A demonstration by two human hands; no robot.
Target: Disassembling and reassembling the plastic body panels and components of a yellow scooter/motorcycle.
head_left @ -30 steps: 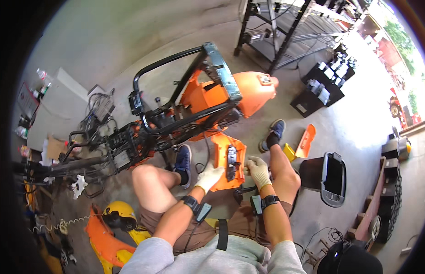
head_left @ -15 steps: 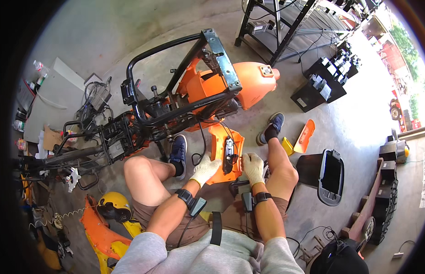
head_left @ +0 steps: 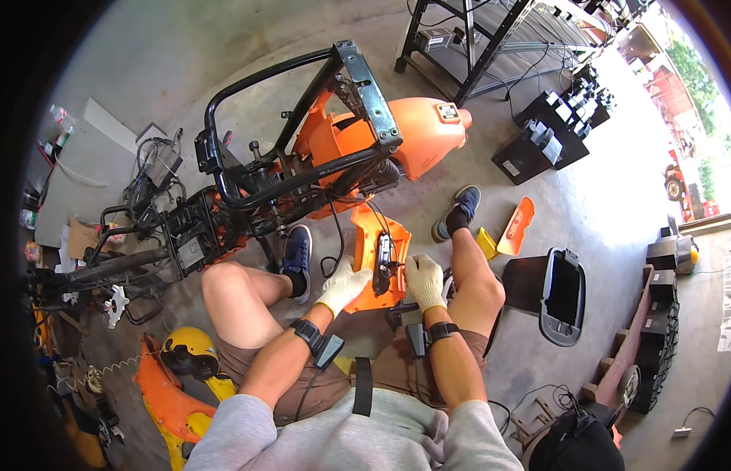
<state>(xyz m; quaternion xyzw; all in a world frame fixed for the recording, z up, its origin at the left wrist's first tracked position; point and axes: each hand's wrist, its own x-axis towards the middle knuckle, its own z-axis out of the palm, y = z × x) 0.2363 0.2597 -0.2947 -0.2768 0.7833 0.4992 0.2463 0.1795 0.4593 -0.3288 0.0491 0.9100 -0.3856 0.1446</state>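
An orange plastic panel [head_left: 365, 233] stands between my legs, its inner side facing me. Fixed along its middle is a black elongated unit [head_left: 383, 267], with thin black cables running up toward the vehicle frame. My left hand [head_left: 346, 284], in a cream knitted glove, grips the panel's lower left edge. At the right edge, beside the black unit, is my right hand [head_left: 425, 279], also gloved, with its fingers curled closed. Whatever those fingers hold is too small or hidden to make out.
A black tubular vehicle frame [head_left: 267, 86] with an orange fender [head_left: 424, 137] stands ahead. To the right are an orange cover piece [head_left: 517, 226], a black bin-like box [head_left: 530, 286] and black batteries [head_left: 522, 157]. A yellow helmet [head_left: 191, 349] lies left.
The whole view has shifted slightly. My right hand has turned a little at the panel's right edge, while my left hand keeps its grip.
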